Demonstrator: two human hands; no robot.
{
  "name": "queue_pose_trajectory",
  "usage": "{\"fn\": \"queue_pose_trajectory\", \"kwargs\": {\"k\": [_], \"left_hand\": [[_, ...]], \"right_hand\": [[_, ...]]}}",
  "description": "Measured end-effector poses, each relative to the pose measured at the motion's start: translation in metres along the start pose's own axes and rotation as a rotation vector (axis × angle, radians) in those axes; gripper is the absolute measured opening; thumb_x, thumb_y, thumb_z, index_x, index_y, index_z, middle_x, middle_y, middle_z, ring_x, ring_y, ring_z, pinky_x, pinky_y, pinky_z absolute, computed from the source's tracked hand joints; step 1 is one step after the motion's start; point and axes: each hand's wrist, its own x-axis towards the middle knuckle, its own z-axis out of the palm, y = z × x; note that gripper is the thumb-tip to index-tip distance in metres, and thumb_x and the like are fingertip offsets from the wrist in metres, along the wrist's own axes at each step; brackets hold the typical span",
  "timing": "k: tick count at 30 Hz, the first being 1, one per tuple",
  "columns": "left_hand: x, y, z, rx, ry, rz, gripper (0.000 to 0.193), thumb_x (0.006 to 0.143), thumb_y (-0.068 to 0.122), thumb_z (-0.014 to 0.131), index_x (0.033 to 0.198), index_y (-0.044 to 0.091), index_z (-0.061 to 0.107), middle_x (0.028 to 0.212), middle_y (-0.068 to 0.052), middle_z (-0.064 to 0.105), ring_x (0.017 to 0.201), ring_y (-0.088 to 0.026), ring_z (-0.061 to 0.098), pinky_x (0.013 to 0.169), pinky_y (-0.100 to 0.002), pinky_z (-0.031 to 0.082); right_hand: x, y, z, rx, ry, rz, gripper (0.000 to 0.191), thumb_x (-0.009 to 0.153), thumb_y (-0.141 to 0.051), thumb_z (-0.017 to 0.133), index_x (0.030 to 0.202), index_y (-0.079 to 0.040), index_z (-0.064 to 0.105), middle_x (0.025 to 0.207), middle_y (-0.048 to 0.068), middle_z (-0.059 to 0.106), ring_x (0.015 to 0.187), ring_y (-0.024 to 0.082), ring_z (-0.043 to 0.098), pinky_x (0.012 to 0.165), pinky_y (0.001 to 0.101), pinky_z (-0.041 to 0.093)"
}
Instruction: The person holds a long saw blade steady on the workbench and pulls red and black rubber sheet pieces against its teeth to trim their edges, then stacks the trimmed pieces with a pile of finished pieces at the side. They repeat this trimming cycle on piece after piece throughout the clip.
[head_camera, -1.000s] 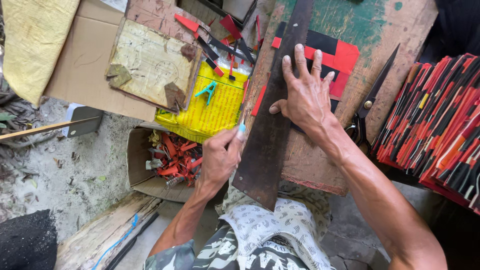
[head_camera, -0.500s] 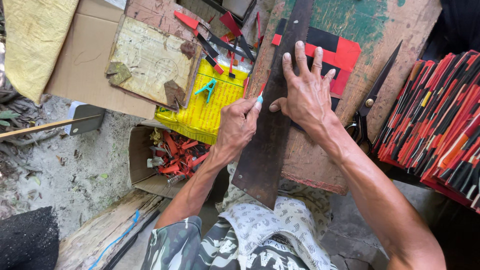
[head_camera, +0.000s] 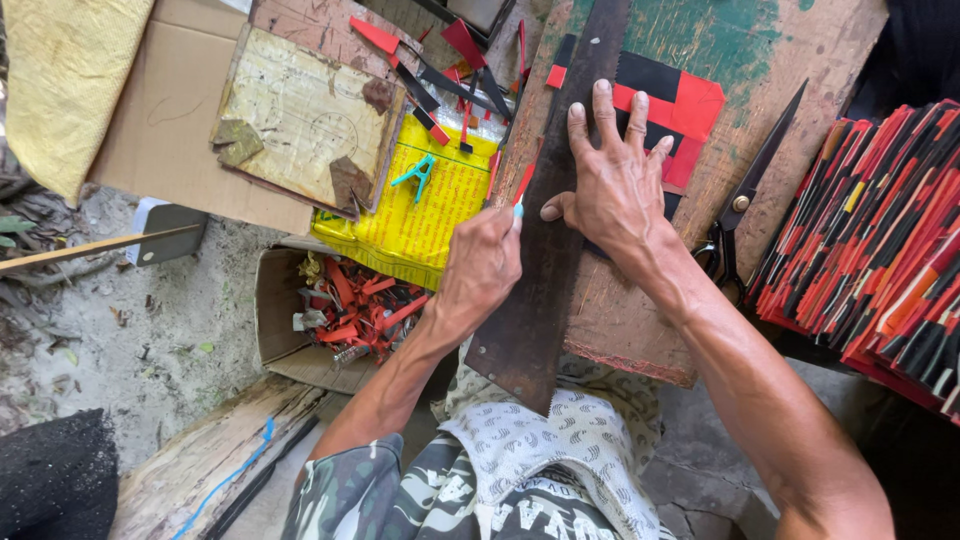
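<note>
Red and black paper sheets (head_camera: 668, 95) lie on the worn wooden desk (head_camera: 800, 90) in the upper middle of the head view, pinned under a long dark metal straightedge (head_camera: 545, 240) that runs from the top of the frame down past the desk's near edge. The right hand (head_camera: 612, 190) lies flat and spread on the straightedge and the paper, fingers released but pressing down. The left hand (head_camera: 480, 268) is clenched around a small blade with a pale blue tip (head_camera: 519, 206), its point set against the straightedge's left edge near a red paper strip (head_camera: 524, 183).

To cut cleanly here, it seems best to keep the right hand's weight even along the straightedge so it cannot pivot, hold the blade tight to the metal edge, and keep the right thumb clear of the cutting line.

Black scissors (head_camera: 745, 195) rest on the desk to the right. At the far right a stack of red and black folded papers (head_camera: 880, 240) stands fanned. At left centre lie a yellow printed sheet (head_camera: 425, 215) and, below it, a cardboard box of red scraps (head_camera: 340, 315).
</note>
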Motion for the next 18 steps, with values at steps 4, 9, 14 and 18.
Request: {"fn": "queue_pose_trajectory", "kwargs": {"k": [4,9,14,18], "left_hand": [[-0.036,0.004,-0.008,0.022,-0.016,-0.057,0.010,0.097,0.002,0.059,0.092,-0.005,0.062,0.075,-0.024,0.058,0.069,-0.041,0.061,0.061,-0.049,0.046],[-0.051,0.004,-0.010,-0.015,-0.015,-0.039,0.009,0.097,0.001,0.058,0.097,-0.007,0.063,0.081,-0.024,0.062,0.074,-0.042,0.063,0.064,-0.049,0.048],[-0.037,0.010,-0.036,0.017,0.040,-0.100,0.013,0.099,0.006,0.061,0.104,-0.004,0.068,0.081,-0.021,0.065,0.072,-0.035,0.065,0.066,-0.045,0.050],[0.006,0.010,-0.019,-0.119,0.108,-0.220,0.022,0.095,0.018,0.071,0.103,-0.002,0.070,0.081,-0.019,0.065,0.071,-0.033,0.063,0.065,-0.044,0.049]], "right_hand": [[0.000,0.001,0.000,0.007,0.025,-0.004,0.123,0.057,-0.045,0.096,0.157,-0.003,0.037,0.167,0.022,0.012,0.149,0.057,0.006,0.103,0.0858,0.024],[-0.002,0.001,0.002,0.001,0.011,-0.009,0.123,0.057,-0.045,0.096,0.157,-0.003,0.037,0.168,0.021,0.012,0.151,0.056,0.006,0.104,0.0855,0.024],[-0.003,0.003,0.000,0.032,0.018,-0.009,0.123,0.056,-0.046,0.096,0.156,-0.003,0.037,0.167,0.021,0.012,0.149,0.057,0.006,0.103,0.0858,0.023],[-0.004,0.002,-0.002,0.019,0.022,-0.012,0.123,0.055,-0.043,0.097,0.156,-0.004,0.038,0.167,0.021,0.013,0.150,0.056,0.008,0.105,0.0844,0.023]]}}
